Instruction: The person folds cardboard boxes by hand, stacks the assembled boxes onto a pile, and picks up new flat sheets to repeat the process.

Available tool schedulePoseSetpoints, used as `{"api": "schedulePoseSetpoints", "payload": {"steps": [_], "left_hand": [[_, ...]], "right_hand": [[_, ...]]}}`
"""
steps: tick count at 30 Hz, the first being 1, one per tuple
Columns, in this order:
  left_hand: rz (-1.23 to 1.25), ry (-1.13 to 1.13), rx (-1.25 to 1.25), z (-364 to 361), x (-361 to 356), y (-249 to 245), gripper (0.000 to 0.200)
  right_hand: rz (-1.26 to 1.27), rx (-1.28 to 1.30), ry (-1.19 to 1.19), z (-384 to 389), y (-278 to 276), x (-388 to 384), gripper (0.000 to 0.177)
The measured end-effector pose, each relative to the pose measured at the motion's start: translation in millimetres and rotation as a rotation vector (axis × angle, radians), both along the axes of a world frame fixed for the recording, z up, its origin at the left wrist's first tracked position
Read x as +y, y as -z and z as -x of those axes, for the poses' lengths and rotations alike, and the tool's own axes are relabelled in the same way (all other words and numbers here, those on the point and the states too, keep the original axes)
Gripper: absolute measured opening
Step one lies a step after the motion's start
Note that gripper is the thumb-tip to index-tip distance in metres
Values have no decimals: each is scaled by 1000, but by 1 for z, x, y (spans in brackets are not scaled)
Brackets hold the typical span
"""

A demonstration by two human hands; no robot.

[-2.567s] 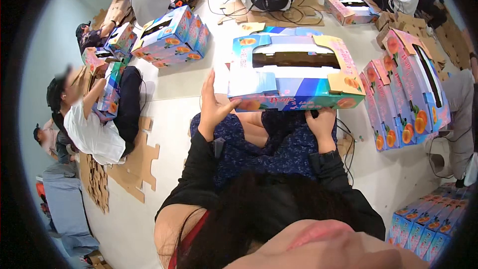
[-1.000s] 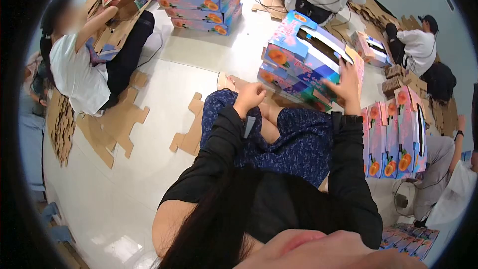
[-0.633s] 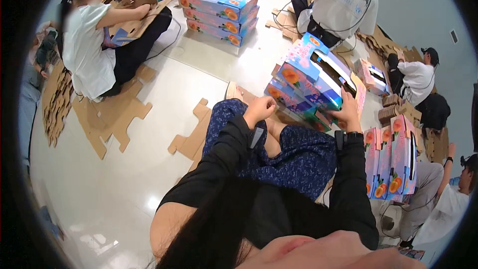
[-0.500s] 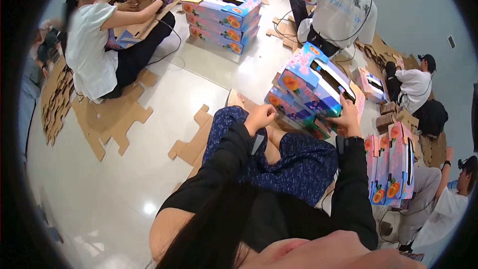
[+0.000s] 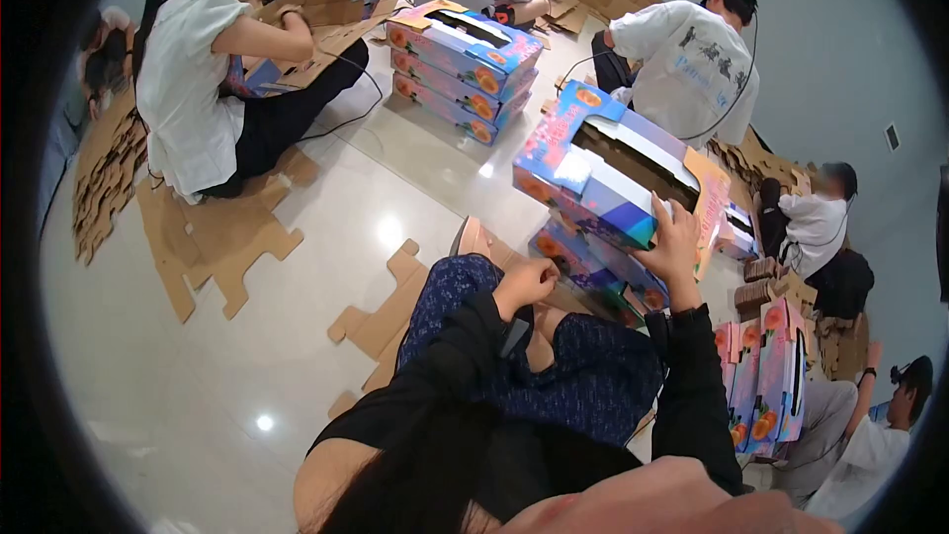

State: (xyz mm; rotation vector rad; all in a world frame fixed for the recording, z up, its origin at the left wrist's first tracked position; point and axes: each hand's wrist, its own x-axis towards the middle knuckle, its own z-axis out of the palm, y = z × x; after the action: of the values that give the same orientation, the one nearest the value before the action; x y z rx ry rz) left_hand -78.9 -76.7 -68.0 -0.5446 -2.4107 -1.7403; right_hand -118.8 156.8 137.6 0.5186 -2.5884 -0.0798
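My right hand [image 5: 672, 249] grips the near side of a printed cardboard carton [image 5: 583, 184], its thumb outside and its fingers over the edge of the long top opening. This carton is blue and pink with orange fruit pictures, and it sits tilted above another printed carton [image 5: 603, 272] in front of my legs. My left hand [image 5: 529, 287] is curled closed over my lap, close to the lower carton. Nothing shows in its fingers. The bottoms of both cartons are partly hidden.
Stacked cartons [image 5: 460, 79] stand ahead, and more cartons [image 5: 766, 376] stand upright at the right. Flat brown cardboard [image 5: 222, 227] lies on the floor at left, with another piece [image 5: 381, 307] by my knee. Several people in white shirts sit around, one [image 5: 193, 89] handling cardboard.
The upper carton has shifted left and turned, showing more of its top opening, with my right hand still on it. My left hand has moved slightly lower and stays closed. The view has shifted.
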Motion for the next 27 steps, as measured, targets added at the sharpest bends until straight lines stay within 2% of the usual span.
{"api": "schedulePoseSetpoints", "payload": {"steps": [3, 5, 8, 11, 12, 15, 18, 21, 23, 24, 27], "left_hand": [[15, -4, -136, 3, 2, 6, 21], [-13, 28, -202, 15, 7, 24, 22], [-131, 10, -257, 32, 20, 52, 25], [-339, 22, -630, 40, 19, 39, 30], [-381, 19, -685, 44, 21, 43, 35], [-381, -107, -563, 57, 51, 83, 35], [-361, -166, -484, 53, 59, 79, 37], [-301, -36, -637, 48, 45, 49, 41], [-280, -18, -708, 43, 43, 38, 40], [-271, -9, -738, 44, 43, 38, 40], [-347, -5, -628, 41, 49, 50, 39]], "right_hand": [[86, -18, -86, 40, -11, -32, 99], [147, -22, -177, 78, -21, -55, 90], [307, -226, -135, 120, -48, -103, 90], [302, -261, -132, 164, -67, -141, 92], [295, -284, -114, 175, -75, -157, 92], [173, -212, -78, 201, -99, -208, 91], [239, -220, -182, 262, -96, -242, 90], [229, -248, -159, 307, -108, -296, 89], [195, -157, -241, 343, -103, -326, 91], [116, -154, -228, 335, -107, -345, 89], [-49, -75, -137, 391, -58, -374, 91]]}}
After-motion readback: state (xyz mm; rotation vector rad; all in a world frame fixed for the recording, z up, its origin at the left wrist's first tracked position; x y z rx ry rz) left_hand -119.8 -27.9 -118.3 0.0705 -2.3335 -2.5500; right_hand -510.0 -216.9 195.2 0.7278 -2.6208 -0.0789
